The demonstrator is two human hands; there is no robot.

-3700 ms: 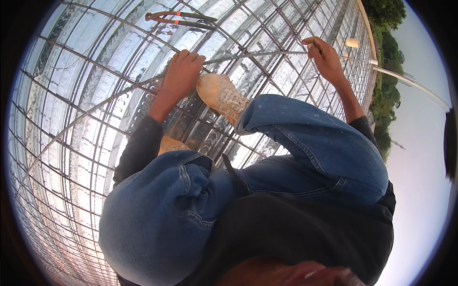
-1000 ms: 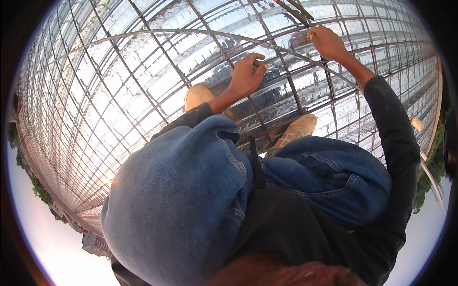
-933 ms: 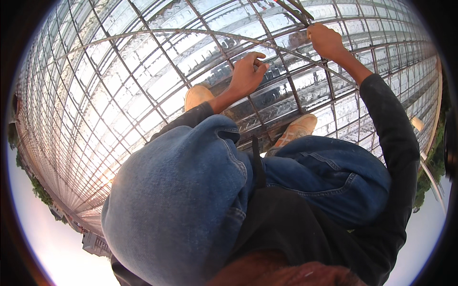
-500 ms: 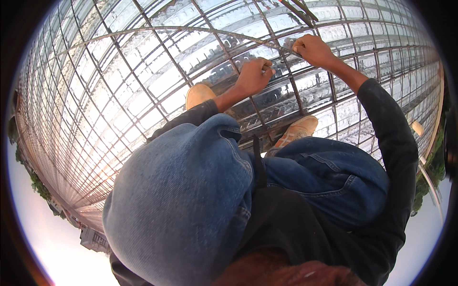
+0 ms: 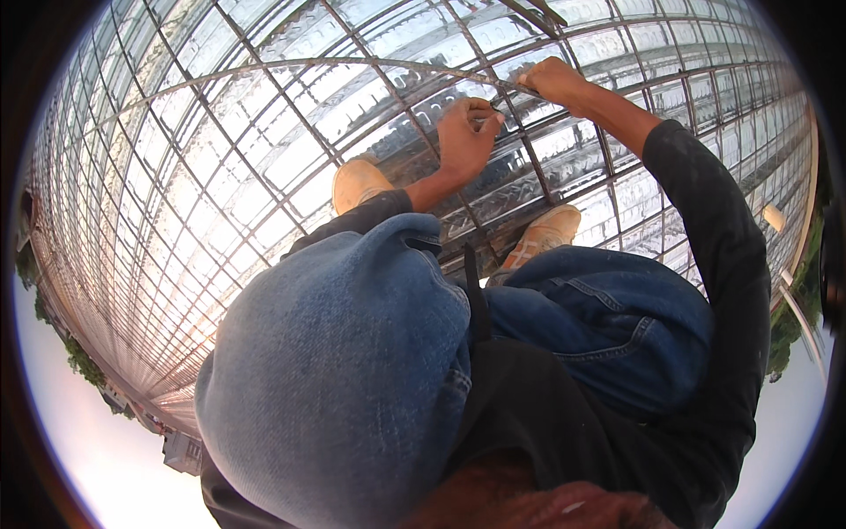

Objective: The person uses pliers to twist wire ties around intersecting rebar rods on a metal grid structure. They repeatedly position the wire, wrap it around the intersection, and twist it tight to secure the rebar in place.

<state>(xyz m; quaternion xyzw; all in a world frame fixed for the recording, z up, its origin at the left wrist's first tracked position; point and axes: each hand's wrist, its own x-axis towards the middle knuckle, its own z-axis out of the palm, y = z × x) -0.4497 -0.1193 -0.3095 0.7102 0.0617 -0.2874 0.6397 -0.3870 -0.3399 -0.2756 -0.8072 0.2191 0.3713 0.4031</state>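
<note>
Spreading out on every side of the fingers [image 5: 471,110]: glass roof panes [image 5: 264,132] in a dark metal grid, bending toward the rim. Sitting just below the fingers, planted on the frame bars: a tan shoe [image 5: 357,182] and a second tan shoe [image 5: 545,236]. Folding up nearer than the fingers, filling the lower middle: knees in blue jeans [image 5: 344,379]. Showing well away from the fingers, down at the left rim: trees [image 5: 84,361], a small building [image 5: 183,451], pale sky [image 5: 106,458].
</note>
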